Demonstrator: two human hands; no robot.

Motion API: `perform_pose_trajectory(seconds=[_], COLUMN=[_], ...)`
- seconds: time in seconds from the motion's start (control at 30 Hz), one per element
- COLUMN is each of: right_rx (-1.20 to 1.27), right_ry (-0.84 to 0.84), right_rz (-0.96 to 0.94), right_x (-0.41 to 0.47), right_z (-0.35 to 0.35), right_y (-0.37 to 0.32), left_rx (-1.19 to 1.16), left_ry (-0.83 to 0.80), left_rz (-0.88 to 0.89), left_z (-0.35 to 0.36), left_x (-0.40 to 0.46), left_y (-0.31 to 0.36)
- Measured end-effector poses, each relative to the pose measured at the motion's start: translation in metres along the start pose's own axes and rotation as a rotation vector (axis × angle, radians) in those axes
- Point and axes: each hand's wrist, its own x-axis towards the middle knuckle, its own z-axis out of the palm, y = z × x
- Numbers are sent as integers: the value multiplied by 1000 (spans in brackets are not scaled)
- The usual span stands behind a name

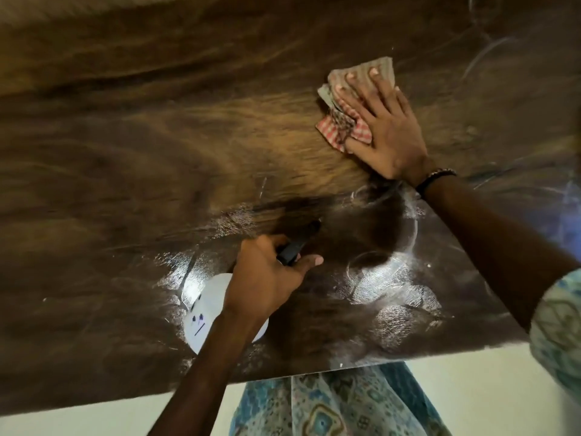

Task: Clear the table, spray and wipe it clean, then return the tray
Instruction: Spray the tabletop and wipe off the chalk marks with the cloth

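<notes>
Currently the right hand [385, 127] presses flat on a checked cloth [344, 118] to wipe the wet tabletop [157, 152], while the left hand [270, 275] grips a spray bottle [201, 313], ready to mist again.

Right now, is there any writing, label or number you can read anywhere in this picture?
No legible text anywhere.
White spray bottle, gripped by the left hand: a few dark marks, too small and blurred to read.
Checked red-and-white cloth, dark wooden table: none.
</notes>
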Motion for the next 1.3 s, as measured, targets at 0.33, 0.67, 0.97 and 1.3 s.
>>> perform_pose_trajectory(seconds=[0.33, 0.67, 0.97, 1.3], right_rx=[15, 19, 58, 1], right_ry=[-36, -53, -133, -91], right_rz=[13, 18, -35, -437], right_x=[-2, -5, -2, -86], right_z=[2, -2, 4, 30], right_y=[1, 0, -92, -138], left_rx=[-112, -193, -265, -390], left_ry=[92, 267, 330, 378], left_rz=[-91, -177, -216, -291], left_z=[23, 0, -1, 0], left_x=[-25, -32, -35, -55], left_y=[-12, -15, -17, -38])
